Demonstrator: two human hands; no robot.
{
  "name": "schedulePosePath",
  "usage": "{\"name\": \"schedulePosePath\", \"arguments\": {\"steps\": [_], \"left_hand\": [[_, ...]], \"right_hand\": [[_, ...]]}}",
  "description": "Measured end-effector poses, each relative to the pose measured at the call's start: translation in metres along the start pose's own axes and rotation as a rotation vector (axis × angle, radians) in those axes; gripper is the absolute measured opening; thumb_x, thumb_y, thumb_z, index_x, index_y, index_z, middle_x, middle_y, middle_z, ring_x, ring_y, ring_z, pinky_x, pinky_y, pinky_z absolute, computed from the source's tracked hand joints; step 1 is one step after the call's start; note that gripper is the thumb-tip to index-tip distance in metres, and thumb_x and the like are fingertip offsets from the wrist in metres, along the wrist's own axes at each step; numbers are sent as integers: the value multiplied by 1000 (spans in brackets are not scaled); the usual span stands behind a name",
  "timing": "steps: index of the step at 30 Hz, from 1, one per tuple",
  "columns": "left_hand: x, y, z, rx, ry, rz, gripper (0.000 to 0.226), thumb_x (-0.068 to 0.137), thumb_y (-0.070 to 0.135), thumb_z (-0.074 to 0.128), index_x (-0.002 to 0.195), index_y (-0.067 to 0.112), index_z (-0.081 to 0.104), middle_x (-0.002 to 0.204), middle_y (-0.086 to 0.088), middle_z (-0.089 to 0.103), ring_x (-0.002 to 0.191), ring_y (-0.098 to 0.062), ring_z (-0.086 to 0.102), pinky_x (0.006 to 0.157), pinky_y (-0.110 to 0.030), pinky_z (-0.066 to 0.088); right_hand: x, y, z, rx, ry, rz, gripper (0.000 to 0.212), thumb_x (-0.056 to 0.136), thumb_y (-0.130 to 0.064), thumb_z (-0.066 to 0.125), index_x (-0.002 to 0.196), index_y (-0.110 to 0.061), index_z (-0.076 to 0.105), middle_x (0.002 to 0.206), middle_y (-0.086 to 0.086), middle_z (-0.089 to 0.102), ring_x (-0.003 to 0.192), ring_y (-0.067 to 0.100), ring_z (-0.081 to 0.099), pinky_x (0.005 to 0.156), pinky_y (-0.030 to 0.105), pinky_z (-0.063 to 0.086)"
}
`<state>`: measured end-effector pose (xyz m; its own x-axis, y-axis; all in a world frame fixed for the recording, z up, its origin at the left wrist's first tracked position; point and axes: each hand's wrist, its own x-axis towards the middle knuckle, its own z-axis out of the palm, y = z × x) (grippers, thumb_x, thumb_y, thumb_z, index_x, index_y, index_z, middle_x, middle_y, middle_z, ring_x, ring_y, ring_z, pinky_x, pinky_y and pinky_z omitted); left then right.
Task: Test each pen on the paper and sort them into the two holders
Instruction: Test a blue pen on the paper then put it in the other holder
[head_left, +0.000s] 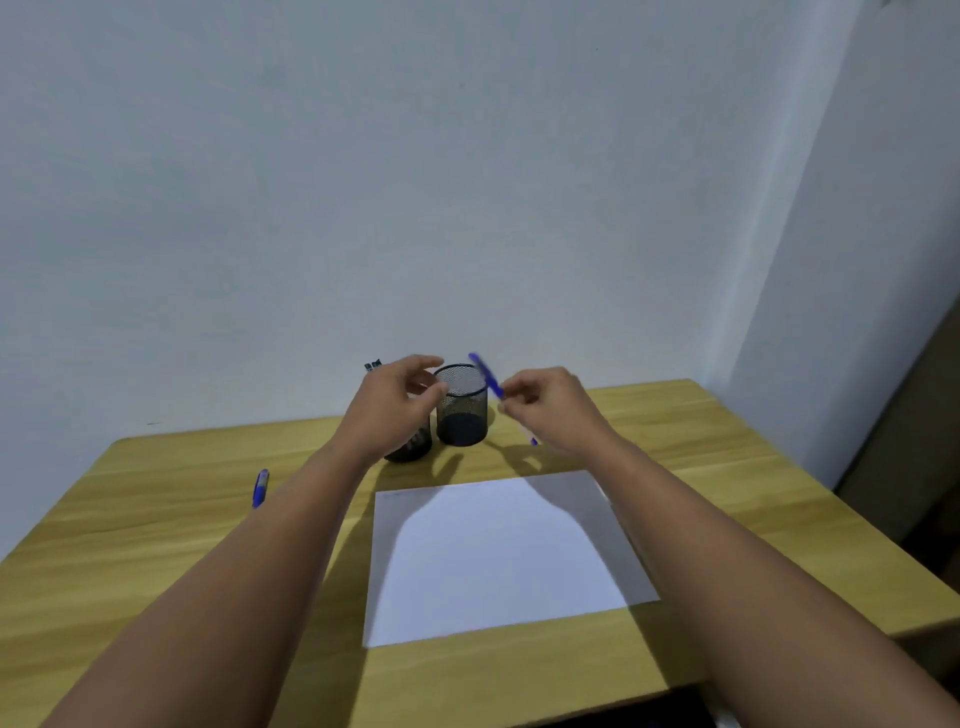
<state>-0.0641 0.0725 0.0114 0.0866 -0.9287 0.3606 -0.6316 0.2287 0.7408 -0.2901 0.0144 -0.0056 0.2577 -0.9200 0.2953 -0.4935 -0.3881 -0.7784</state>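
Note:
Two black mesh holders stand at the back of the wooden table. The right holder (462, 405) looks empty. The left holder (413, 447) is mostly hidden behind my left hand (395, 410), and pen tops (372, 366) stick up above it. My left hand hovers with fingers apart and holds nothing. My right hand (550, 410) pinches a blue pen (487, 376), tilted, its upper end just right of the right holder's rim. A white sheet of paper (498, 556) lies in front of me. Another blue pen (260, 487) lies on the table at the left.
The table (156, 519) stands against a pale wall, with its right edge near a side wall. My forearms cross the table's front half on either side of the paper.

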Motion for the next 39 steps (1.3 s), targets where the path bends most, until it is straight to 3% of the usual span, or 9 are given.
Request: {"name": "schedulePosePath", "arguments": {"steps": [5, 9, 15, 20, 28, 31, 33, 36, 39], "left_hand": [[46, -20, 24, 576, 32, 73, 76, 81, 71, 65, 143, 30, 53, 137, 4, 61, 128, -23, 52, 101, -46, 45], [71, -27, 44, 861, -50, 4, 102, 64, 95, 46, 143, 31, 47, 143, 5, 57, 135, -24, 45, 111, -56, 25], [75, -36, 53, 834, -21, -33, 78, 62, 95, 41, 101, 34, 68, 90, 13, 67, 124, -20, 52, 114, -73, -3], [74, -35, 55, 810, -25, -48, 68, 64, 93, 44, 88, 34, 68, 78, 14, 66, 126, -22, 52, 112, -73, -11], [42, -16, 10, 827, 20, -69, 96, 67, 96, 43, 131, 27, 63, 129, 4, 67, 138, -23, 45, 119, -62, 16], [18, -20, -21, 794, 121, -70, 71, 79, 83, 46, 120, 29, 70, 118, 3, 71, 120, -24, 57, 97, -45, 45], [-1, -27, -44, 762, 141, -115, 53, 87, 69, 52, 119, 30, 70, 117, 5, 71, 115, -23, 60, 86, -40, 49], [-34, -49, -76, 722, 119, -219, 40, 95, 49, 55, 127, 29, 66, 126, 8, 67, 120, -19, 59, 90, -37, 51], [-67, -82, -100, 741, 90, -309, 33, 99, 35, 53, 129, 32, 65, 130, 9, 66, 120, -17, 60, 89, -35, 52]], "right_hand": [[56, 0, -14, 157, 258, 33, 17, 88, -14, 81, 88, -29, 73, 84, -9, 76, 85, 13, 76, 87, 31, 60], [92, -4, 10, 237, 254, 32, 13, 88, -12, 80, 98, -19, 74, 80, -2, 79, 83, 13, 77, 82, 27, 57], [109, 4, 52, 91, 117, 89, 11, 84, -16, 80, 91, -22, 75, 73, -7, 75, 82, 14, 76, 83, 35, 62], [97, 7, 63, 54, 145, 96, 31, 89, -17, 74, 120, -17, 77, 93, -6, 74, 92, 15, 73, 87, 33, 61], [71, -31, 39, 32, 231, 26, 22, 94, -20, 70, 116, -21, 76, 93, -9, 70, 88, 12, 66, 78, 26, 47], [56, -56, 44, 55, 203, 0, 17, 95, -21, 70, 110, -21, 77, 87, -13, 67, 81, 2, 63, 75, 25, 47], [45, -74, 56, 68, 153, -13, 11, 94, -21, 71, 101, -21, 79, 83, -13, 69, 78, 0, 63, 71, 24, 46], [26, -97, 87, 42, 4, -14, 8, 93, -23, 72, 91, -21, 80, 79, -10, 72, 75, 5, 65, 70, 24, 48], [9, -112, 127, -25, -217, -28, 10, 90, -21, 73, 83, -19, 79, 84, -5, 78, 86, 16, 72, 84, 33, 59]]}}
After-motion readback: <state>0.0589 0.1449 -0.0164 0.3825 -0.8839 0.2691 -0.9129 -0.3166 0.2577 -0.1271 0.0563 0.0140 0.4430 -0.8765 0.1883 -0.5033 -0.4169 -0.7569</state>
